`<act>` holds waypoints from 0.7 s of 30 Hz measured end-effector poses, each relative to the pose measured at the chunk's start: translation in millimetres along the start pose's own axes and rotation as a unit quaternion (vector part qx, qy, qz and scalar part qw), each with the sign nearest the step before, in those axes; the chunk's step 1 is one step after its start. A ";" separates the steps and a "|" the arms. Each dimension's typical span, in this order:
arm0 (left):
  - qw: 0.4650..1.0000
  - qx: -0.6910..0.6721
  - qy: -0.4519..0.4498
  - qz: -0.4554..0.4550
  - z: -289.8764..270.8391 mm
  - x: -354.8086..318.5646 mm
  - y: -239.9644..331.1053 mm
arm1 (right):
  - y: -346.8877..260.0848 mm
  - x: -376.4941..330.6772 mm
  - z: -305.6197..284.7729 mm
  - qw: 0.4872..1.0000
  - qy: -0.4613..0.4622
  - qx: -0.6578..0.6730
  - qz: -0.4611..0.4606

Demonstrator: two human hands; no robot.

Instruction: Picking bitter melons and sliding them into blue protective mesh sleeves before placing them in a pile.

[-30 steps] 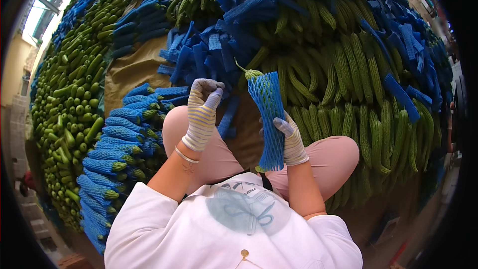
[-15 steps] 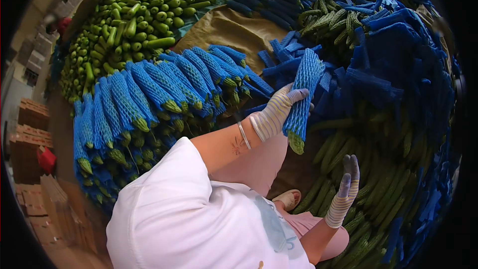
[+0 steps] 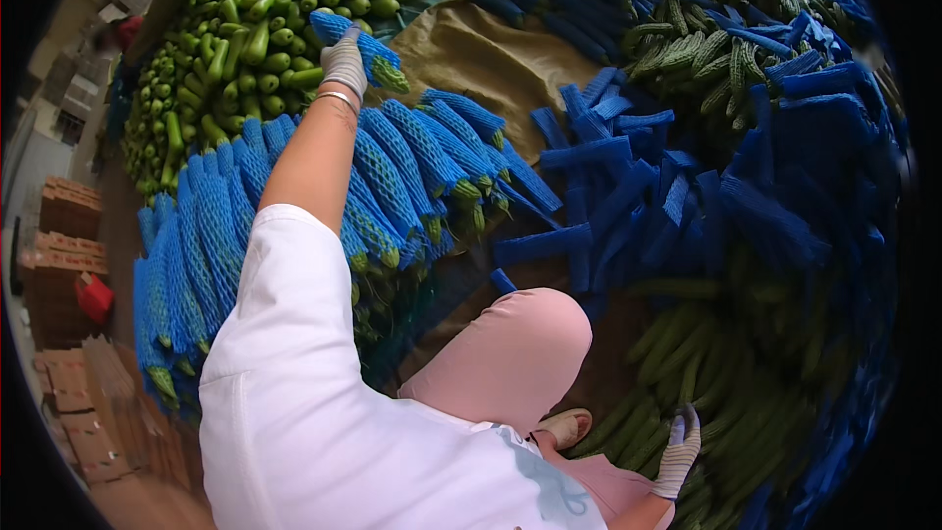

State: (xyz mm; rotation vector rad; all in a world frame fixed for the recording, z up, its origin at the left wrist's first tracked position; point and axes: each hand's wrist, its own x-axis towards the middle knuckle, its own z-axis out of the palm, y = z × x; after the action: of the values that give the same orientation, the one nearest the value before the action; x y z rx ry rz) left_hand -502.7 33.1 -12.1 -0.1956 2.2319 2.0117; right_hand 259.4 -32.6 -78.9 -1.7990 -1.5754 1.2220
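My left hand (image 3: 343, 64), in a striped, grey-tipped glove, is closed around a bitter melon in a blue foam net sleeve (image 3: 378, 61). The arm stretches forward and left, lifting it above the far edge of a row of sleeved bitter melons (image 3: 392, 152), beside the bare green gourds. The held melon's bumpy green end points right, out of the sleeve. Low on the right, my gloved right hand (image 3: 679, 456) is at a pile of long unsleeved bitter melons (image 3: 726, 383). Its thumb and curved fingers look apart; whether they touch a melon is hard to tell.
Loose blue net sleeves (image 3: 628, 186) lie heaped ahead on the right. Smooth green gourds (image 3: 265, 39) are piled at the far left, past a tan sheet (image 3: 471, 49). Pale bitter melons (image 3: 706, 49) lie at the far right. Cardboard boxes (image 3: 74, 383) stand along the left.
My left hand has carried the sleeved bitter melon from in front of me to the far left, over the row. My right hand has lowered to the unsleeved pile.
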 end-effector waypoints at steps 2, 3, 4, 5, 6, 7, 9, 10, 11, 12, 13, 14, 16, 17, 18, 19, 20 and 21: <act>0.997 0.051 0.056 0.030 -23.7 87.6 -13.8 | -0.2 13.8 -3.1 0.999 -0.008 -0.031 0.022; 0.996 0.063 0.063 0.020 -34.1 110.7 -5.0 | 1.1 13.0 -8.7 0.999 -0.003 -0.040 0.021; 0.993 0.086 0.075 0.006 -43.1 134.6 -5.4 | 2.0 17.6 -10.9 0.998 -0.007 -0.055 0.028; 0.993 0.091 0.080 0.004 -55.4 154.4 -8.4 | 9.2 25.3 -13.2 0.997 -0.012 -0.065 0.049; 0.996 0.058 0.074 -0.011 -65.8 168.2 -15.7 | 15.3 31.4 -14.1 0.996 -0.014 -0.069 0.053; 0.997 0.024 0.069 -0.025 -79.2 180.5 -21.1 | 20.7 37.0 -15.1 0.994 -0.010 -0.088 0.060; 0.993 0.020 0.080 -0.079 -123.4 221.7 -26.0 | 26.8 47.4 -12.7 0.993 -0.002 -0.096 0.071; 0.987 0.050 0.094 -0.121 -143.0 238.4 -29.7 | 25.1 53.9 -10.3 0.993 -0.008 -0.097 0.072; 0.977 0.050 0.107 -0.180 -132.0 217.4 -35.7 | 20.7 53.1 -12.3 0.990 -0.005 -0.113 0.080; 0.963 0.051 0.120 -0.238 -122.9 193.6 -40.5 | 16.0 51.6 -14.5 0.988 -0.001 -0.128 0.087; 0.967 0.064 0.117 -0.218 -132.6 191.7 -42.2 | 11.6 55.2 -14.1 0.988 -0.006 -0.128 0.087; 0.967 0.065 0.119 -0.216 -133.2 189.3 -38.6 | 5.1 58.1 -14.8 0.988 -0.009 -0.130 0.077; 0.976 0.083 0.106 -0.172 -124.1 180.6 -23.8 | -3.4 59.7 -23.4 0.987 -0.017 -0.155 0.048; 0.990 0.102 0.059 -0.078 -116.8 177.1 -18.9 | -7.3 57.2 -28.7 0.986 -0.012 -0.166 0.033; 0.991 0.118 0.044 -0.036 -103.0 169.7 -15.1 | -10.0 52.5 -34.6 0.984 -0.006 -0.175 0.018; 0.985 0.173 0.022 -0.002 -94.2 170.9 -4.7 | -9.2 48.4 -41.6 0.984 0.012 -0.177 0.013; 0.974 0.226 -0.005 0.033 -78.0 170.8 5.0 | -9.8 40.2 -50.4 0.983 0.025 -0.178 0.022; 0.948 0.279 -0.023 0.154 -62.3 164.7 8.9 | 4.7 33.7 -65.9 0.985 0.037 -0.163 0.033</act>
State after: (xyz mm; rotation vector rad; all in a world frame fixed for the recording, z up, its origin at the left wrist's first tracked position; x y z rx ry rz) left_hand -666.9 -29.4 -27.1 0.2723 2.8228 1.3778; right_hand 315.5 12.1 -60.2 -2.0857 -1.7666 0.9548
